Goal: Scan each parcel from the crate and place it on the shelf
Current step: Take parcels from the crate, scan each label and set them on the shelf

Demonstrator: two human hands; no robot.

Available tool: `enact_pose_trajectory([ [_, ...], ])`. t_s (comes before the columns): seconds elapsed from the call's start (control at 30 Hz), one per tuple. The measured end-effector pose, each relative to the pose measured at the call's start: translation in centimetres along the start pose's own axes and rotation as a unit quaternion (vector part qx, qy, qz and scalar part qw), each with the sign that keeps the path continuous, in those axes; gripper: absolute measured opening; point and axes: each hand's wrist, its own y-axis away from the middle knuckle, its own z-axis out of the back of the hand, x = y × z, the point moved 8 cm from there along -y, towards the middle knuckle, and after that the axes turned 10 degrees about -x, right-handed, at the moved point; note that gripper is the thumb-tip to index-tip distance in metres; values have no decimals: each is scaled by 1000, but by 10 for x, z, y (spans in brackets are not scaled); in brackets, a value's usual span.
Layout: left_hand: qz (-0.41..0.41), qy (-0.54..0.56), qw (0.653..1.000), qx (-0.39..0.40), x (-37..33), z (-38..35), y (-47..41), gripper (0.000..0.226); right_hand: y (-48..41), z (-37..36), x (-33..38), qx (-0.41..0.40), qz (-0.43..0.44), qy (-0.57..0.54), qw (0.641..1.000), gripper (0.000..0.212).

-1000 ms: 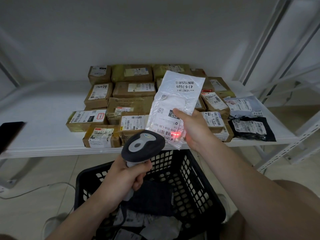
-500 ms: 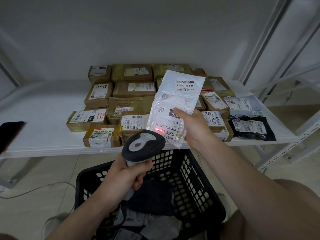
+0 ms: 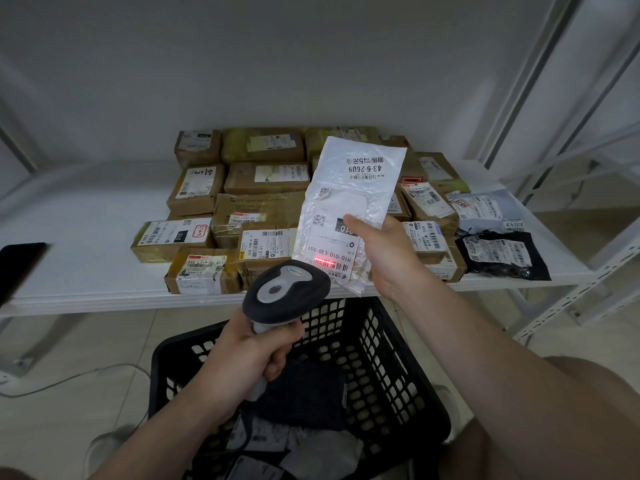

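Left grip (image 3: 252, 355) wraps the scanner (image 3: 287, 289), right grip (image 3: 388, 258) pinches the white parcel (image 3: 353, 188) — its barcode (image 3: 329, 263) should lie flat.

- white mailer bag (image 3: 349, 202): translucent white plastic; black print and barcodes on its labels; a red scan line (image 3: 325, 262) glows across the lower barcode
- barcode scanner (image 3: 285, 292): dark grey head; light grey panel on top; pale handle
- crate (image 3: 408, 368): black; walls pierced in a regular grid of holes
- shelf (image 3: 86, 271): white
- cardboard parcels (image 3: 263, 178): brown; white labels with black barcodes; one label (image 3: 201, 232) has a red-outlined box
- black mailer bag (image 3: 502, 258): black; white label
- grey mailer bag (image 3: 485, 209): pale grey-blue
- floor (image 3: 69, 341): beige tile
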Motion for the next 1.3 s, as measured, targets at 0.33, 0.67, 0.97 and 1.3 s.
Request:
enact_pose_trajectory([
  [0.33, -8, -1, 1000, 8, -1, -1, 1, 40, 2, 0, 3, -2, 14, 5, 1000, 10],
  [0.67, -4, -8, 1000, 10, 0, -1, 1, 34, 2, -1, 3, 1, 11, 7, 1000, 10],
  [0.97, -7, -8, 1000, 10, 0, -1, 0, 27, 3, 0, 3, -6, 8, 18, 1000, 11],
  [1.3, 4, 15, 1000, 20, 4, -13, -5, 31, -7, 31, 21, -100, -12, -102, 990, 13],
])
